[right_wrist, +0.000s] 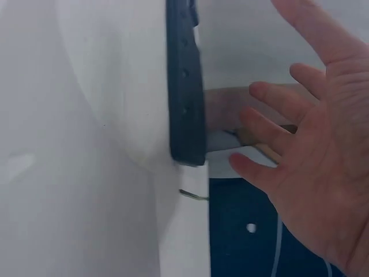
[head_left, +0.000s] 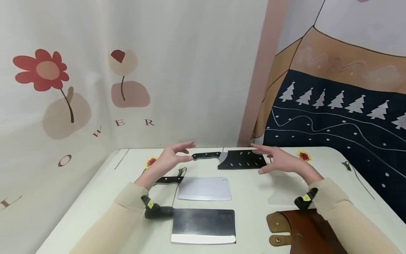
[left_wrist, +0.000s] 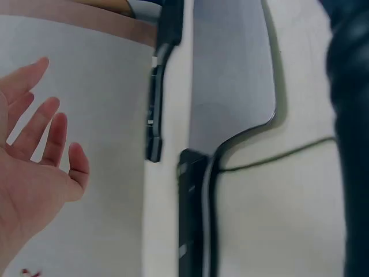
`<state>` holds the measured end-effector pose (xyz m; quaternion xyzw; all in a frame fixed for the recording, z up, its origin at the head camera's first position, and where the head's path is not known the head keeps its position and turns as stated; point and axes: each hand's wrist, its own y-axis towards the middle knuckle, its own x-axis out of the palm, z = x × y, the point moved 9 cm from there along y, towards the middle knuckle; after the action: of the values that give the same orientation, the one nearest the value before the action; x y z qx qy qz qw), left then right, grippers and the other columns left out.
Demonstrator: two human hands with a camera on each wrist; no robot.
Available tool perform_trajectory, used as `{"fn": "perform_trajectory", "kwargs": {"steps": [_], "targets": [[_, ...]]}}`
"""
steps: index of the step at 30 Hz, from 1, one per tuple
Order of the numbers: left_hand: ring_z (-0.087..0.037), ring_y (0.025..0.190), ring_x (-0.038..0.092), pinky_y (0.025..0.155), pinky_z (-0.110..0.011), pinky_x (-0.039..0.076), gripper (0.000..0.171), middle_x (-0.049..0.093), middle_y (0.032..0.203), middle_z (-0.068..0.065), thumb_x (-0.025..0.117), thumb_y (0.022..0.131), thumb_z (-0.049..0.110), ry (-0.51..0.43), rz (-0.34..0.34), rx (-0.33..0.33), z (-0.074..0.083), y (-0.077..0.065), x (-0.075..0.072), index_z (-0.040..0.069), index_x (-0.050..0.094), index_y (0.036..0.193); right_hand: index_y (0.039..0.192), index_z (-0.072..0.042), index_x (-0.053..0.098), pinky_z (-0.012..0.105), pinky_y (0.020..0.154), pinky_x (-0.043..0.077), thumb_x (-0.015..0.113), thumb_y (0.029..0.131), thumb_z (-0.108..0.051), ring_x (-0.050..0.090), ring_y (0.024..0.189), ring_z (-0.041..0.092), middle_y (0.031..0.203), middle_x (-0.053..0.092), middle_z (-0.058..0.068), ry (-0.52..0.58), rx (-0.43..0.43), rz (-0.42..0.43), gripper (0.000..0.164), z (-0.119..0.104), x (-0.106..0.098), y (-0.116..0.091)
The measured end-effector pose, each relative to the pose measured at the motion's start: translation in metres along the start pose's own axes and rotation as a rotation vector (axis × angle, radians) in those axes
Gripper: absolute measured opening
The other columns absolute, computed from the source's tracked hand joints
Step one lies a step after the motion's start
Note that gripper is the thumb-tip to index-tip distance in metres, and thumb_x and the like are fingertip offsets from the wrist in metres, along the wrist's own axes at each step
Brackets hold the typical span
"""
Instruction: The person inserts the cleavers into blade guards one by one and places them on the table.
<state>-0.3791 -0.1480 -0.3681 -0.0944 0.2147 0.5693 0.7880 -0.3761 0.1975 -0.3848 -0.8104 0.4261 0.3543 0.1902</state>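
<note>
My left hand [head_left: 172, 155] hovers with spread fingers near the black handle of a cleaver [head_left: 206, 155] at the back of the table. That cleaver's blade is inside a black blade cover [head_left: 242, 159] with pale slots. At the other end of the cover, my right hand [head_left: 280, 161] is held up, fingers apart and nothing in the palm. Nearer to me lies a silver cleaver [head_left: 204, 188], its black handle partly behind my left wrist. Closest is a larger, dark-bladed cleaver [head_left: 203, 224] with a bright edge and a black handle.
A brown leather sheath [head_left: 306, 225] with two snap straps lies at the front right, partly under my right forearm. Behind it is a translucent plastic piece [head_left: 282, 190]. The white table [head_left: 250, 218] bears printed flowers; curtains stand at its back.
</note>
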Motion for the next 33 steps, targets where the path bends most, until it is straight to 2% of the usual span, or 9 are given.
{"fn": "perform_trajectory", "kwargs": {"steps": [3, 6, 11, 14, 18, 25, 29, 33], "targets": [[-0.029, 0.125, 0.053, 0.104, -0.052, 0.04, 0.059, 0.061, 0.142, -0.002, 0.077, 0.092, 0.014, 0.026, -0.01, 0.026, 0.011, -0.015, -0.009, 0.017, 0.058, 0.147, 0.161, -0.005, 0.03, 0.07, 0.107, 0.034, 0.085, 0.084, -0.027, 0.04, 0.141, 0.048, 0.151, 0.049, 0.022, -0.003, -0.036, 0.001, 0.097, -0.007, -0.002, -0.022], [-0.03, 0.122, 0.056, 0.1, -0.049, 0.043, 0.054, 0.064, 0.138, -0.003, 0.078, 0.091, 0.014, 0.062, 0.003, 0.052, 0.014, -0.029, -0.019, 0.013, 0.062, 0.143, 0.16, -0.005, 0.032, 0.071, 0.104, 0.036, 0.085, 0.084, -0.029, 0.043, 0.137, 0.049, 0.149, 0.052, 0.021, -0.034, -0.048, -0.004, 0.096, -0.01, -0.003, -0.042], [-0.033, 0.121, 0.059, 0.098, -0.046, 0.045, 0.05, 0.065, 0.136, -0.007, 0.08, 0.09, 0.015, 0.1, 0.022, 0.063, 0.009, -0.052, -0.034, 0.011, 0.066, 0.139, 0.159, -0.007, 0.035, 0.076, 0.098, 0.037, 0.085, 0.083, -0.032, 0.042, 0.136, 0.053, 0.147, 0.054, 0.019, -0.06, -0.013, -0.006, 0.095, -0.001, -0.004, -0.071], [-0.035, 0.119, 0.058, 0.092, -0.04, 0.049, 0.051, 0.065, 0.134, -0.007, 0.08, 0.09, 0.015, 0.09, 0.033, 0.041, 0.006, -0.066, -0.042, 0.014, 0.066, 0.139, 0.159, -0.007, 0.036, 0.078, 0.097, 0.036, 0.086, 0.082, -0.033, 0.039, 0.137, 0.054, 0.145, 0.056, 0.018, -0.061, 0.013, -0.012, 0.095, 0.009, -0.002, -0.085], [-0.031, 0.119, 0.059, 0.087, -0.034, 0.051, 0.051, 0.066, 0.133, -0.005, 0.08, 0.09, 0.016, 0.102, 0.044, 0.014, 0.0, -0.079, -0.048, 0.014, 0.066, 0.139, 0.157, -0.004, 0.038, 0.077, 0.097, 0.037, 0.087, 0.081, -0.032, 0.039, 0.136, 0.055, 0.144, 0.056, 0.02, -0.069, 0.057, -0.019, 0.095, 0.023, -0.003, -0.1], [-0.03, 0.122, 0.058, 0.092, -0.035, 0.05, 0.052, 0.063, 0.138, -0.004, 0.08, 0.09, 0.016, 0.111, 0.036, -0.012, -0.014, -0.083, -0.049, 0.013, 0.066, 0.139, 0.153, -0.002, 0.046, 0.072, 0.098, 0.04, 0.087, 0.08, -0.037, 0.042, 0.134, 0.054, 0.143, 0.058, 0.018, -0.114, 0.112, 0.013, 0.091, 0.044, -0.013, -0.126], [-0.033, 0.123, 0.056, 0.088, -0.037, 0.051, 0.051, 0.062, 0.138, -0.012, 0.079, 0.09, 0.013, 0.13, 0.017, -0.026, -0.023, -0.083, -0.047, 0.009, 0.065, 0.139, 0.151, -0.003, 0.049, 0.073, 0.099, 0.038, 0.09, 0.075, -0.041, 0.042, 0.133, 0.055, 0.146, 0.053, 0.024, -0.164, 0.138, 0.013, 0.094, 0.052, -0.013, -0.134], [-0.037, 0.124, 0.053, 0.088, -0.039, 0.051, 0.052, 0.062, 0.137, -0.018, 0.079, 0.089, 0.009, 0.142, 0.012, -0.077, -0.04, -0.085, -0.047, 0.002, 0.063, 0.139, 0.15, -0.004, 0.05, 0.073, 0.1, 0.037, 0.093, 0.071, -0.038, 0.042, 0.132, 0.056, 0.146, 0.049, 0.029, -0.18, 0.161, 0.009, 0.096, 0.06, -0.009, -0.136]]}}
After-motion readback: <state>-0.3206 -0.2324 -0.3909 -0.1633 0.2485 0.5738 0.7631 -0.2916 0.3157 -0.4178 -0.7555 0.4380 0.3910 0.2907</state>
